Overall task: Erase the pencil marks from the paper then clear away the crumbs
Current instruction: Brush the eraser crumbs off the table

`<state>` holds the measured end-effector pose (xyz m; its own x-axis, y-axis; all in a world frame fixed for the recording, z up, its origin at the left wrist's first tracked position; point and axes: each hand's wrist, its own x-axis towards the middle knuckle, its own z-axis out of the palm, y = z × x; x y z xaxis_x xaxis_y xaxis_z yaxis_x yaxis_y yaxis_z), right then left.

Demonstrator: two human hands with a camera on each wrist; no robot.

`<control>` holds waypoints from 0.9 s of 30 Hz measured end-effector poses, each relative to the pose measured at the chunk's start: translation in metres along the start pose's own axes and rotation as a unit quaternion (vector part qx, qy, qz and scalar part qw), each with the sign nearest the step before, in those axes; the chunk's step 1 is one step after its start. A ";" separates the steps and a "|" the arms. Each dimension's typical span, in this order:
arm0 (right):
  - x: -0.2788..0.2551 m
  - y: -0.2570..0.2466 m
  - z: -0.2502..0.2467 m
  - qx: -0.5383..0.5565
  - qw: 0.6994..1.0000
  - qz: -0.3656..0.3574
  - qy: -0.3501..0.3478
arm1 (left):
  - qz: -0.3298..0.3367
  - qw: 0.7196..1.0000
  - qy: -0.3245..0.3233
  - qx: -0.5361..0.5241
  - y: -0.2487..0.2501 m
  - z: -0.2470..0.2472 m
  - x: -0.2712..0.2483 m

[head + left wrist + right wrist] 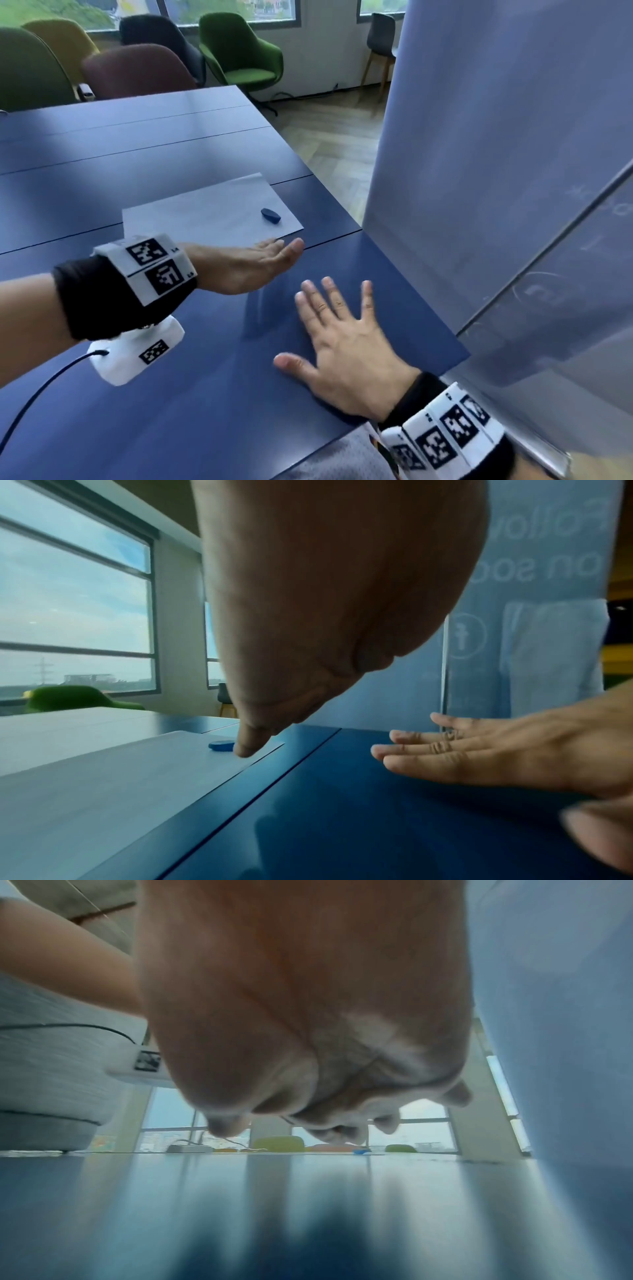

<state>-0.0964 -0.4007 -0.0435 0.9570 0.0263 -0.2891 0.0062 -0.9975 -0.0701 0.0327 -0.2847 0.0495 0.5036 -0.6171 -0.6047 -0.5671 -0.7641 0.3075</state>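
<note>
A white sheet of paper (212, 214) lies on the blue table (154, 154); I make out no pencil marks or crumbs on it. A small blue eraser (271, 216) rests on the sheet's right part, also seen as the eraser (221, 745) past my fingertip. My left hand (260, 262) is held edge-on with straight fingers just in front of the paper's near edge, holding nothing. My right hand (342, 329) lies flat with spread fingers on the bare table, nearer to me. In the left wrist view the right hand (479, 753) rests palm down beside the paper (103, 777).
A tall pale banner (496, 154) stands right of the table's corner, close to my right hand. Several chairs (239, 51) stand beyond the table's far end by the windows. A black cable (41, 387) runs from the left wrist camera.
</note>
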 end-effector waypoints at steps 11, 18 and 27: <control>-0.028 0.035 0.000 -0.002 0.996 -0.044 0.076 | -0.048 0.993 -0.039 0.104 -0.001 0.011 0.034; -0.039 0.054 0.038 -0.042 0.996 -0.058 0.059 | -0.049 0.992 -0.053 0.105 0.001 0.014 0.031; -0.045 0.052 0.039 -0.059 0.989 -0.118 0.065 | -0.051 0.992 -0.053 0.103 0.004 0.012 0.030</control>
<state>-0.1503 -0.4508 -0.0718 0.9538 0.2589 -0.1524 0.2609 -0.9653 -0.0070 0.0377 -0.3039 0.0237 0.4999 -0.5079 -0.7015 -0.6438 -0.7598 0.0913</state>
